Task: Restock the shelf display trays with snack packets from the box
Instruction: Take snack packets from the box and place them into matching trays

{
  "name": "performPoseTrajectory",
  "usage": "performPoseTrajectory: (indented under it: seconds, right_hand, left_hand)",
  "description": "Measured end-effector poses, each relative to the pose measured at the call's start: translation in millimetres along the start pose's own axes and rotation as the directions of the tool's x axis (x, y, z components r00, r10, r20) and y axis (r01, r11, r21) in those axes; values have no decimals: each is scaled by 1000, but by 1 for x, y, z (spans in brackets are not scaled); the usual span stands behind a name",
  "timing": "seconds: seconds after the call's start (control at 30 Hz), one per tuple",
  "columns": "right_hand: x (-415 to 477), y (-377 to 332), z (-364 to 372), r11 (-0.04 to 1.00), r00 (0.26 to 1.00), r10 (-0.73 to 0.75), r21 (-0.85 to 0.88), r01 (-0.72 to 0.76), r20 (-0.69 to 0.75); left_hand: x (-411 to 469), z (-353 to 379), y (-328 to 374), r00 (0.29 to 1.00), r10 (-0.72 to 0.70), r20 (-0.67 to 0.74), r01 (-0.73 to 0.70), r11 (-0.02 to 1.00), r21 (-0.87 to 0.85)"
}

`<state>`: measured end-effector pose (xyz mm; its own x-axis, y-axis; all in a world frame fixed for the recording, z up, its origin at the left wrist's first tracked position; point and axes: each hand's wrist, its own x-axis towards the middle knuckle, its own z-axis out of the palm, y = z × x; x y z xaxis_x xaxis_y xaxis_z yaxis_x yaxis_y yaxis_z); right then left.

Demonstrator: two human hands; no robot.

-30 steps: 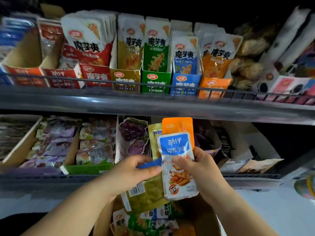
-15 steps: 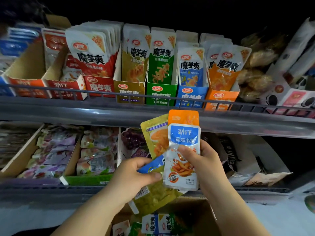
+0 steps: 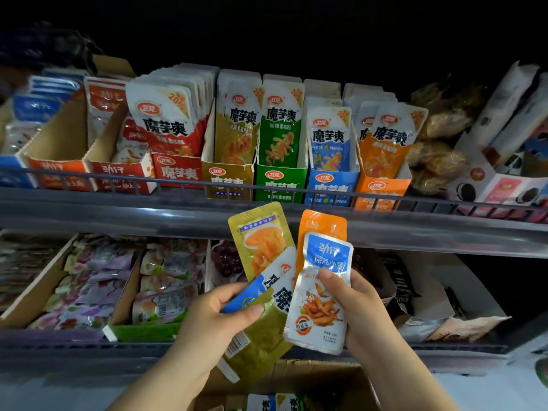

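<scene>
My left hand (image 3: 216, 315) pinches a fan of packets: a yellow packet (image 3: 261, 241) upright at the back, a blue-and-white packet (image 3: 272, 289) and a green packet (image 3: 261, 336) below it. Beside it, my right hand (image 3: 355, 307) grips a blue-and-white fish snack packet (image 3: 321, 295) with an orange packet (image 3: 321, 225) behind it. Both hands are in front of the upper shelf rail (image 3: 178, 209). Above stand upright display trays: red (image 3: 178, 173), yellow (image 3: 228, 179), green (image 3: 281, 182), blue (image 3: 332, 185), orange (image 3: 379, 191). The cardboard box (image 3: 320, 372) with more packets sits below my hands.
Two nearly empty trays (image 3: 59, 170) stand at the upper left. The lower shelf holds flat trays of purple and pink sweets (image 3: 89, 280). Bagged bread (image 3: 439, 149) and cookie boxes (image 3: 504, 185) fill the upper right. A wire rail fronts each shelf.
Both hands have risen with their packets toward the upper shelf rail. The packets in my left hand have fanned out, showing the blue-and-white one.
</scene>
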<state>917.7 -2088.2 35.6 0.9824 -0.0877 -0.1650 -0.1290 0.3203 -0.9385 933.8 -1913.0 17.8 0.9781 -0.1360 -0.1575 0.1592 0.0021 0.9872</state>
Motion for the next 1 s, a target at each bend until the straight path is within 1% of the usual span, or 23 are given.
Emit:
performPoseTrajectory:
  seconds: [0.07, 0.17, 0.27, 0.37, 0.5, 0.57, 0.67, 0.73, 0.83, 0.9, 1.0]
  right_hand:
    - [-1, 3, 3, 1000, 1000, -11, 28, 11, -1]
    - [-1, 6, 8, 997, 998, -61, 38, 62, -26]
    - [0, 13, 14, 992, 990, -122, -50, 118, -74]
    - [0, 19, 21, 976, 974, -200, -107, 188, -110]
    - [2, 21, 24, 957, 927, -289, -93, 275, -241]
    - [3, 20, 24, 955, 913, -295, -95, 280, -281]
    - [5, 18, 23, 960, 914, -278, -106, 257, -295]
    - [6, 16, 21, 956, 917, -289, -141, 259, -276]
    - [5, 17, 23, 933, 917, -327, -234, 274, -229]
    - [4, 21, 27, 923, 911, -343, -262, 282, -229]
    - [6, 28, 30, 936, 903, -328, -228, 269, -279]
  left_hand:
    - [-2, 1, 3, 1000, 24, -1, -25, 999, -37]
    - [-5, 3, 5, 999, 48, -8, -49, 998, -47]
    - [-6, 7, 5, 998, 47, 42, -44, 998, -55]
    - [-6, 7, 3, 998, 48, 39, -45, 997, -65]
    - [-7, 9, 4, 995, 51, 82, -46, 997, -68]
    - [-7, 11, 6, 994, 47, 95, -38, 995, -92]
    - [-9, 12, 7, 995, 64, 76, -55, 992, -115]
    - [-9, 13, 7, 996, 68, 60, -60, 990, -131]
    - [-9, 16, 7, 997, 34, 65, -23, 987, -159]
    - [-7, 18, 5, 1000, 13, 18, -10, 988, -154]
    - [-4, 21, 1, 999, 11, -51, -18, 989, -144]
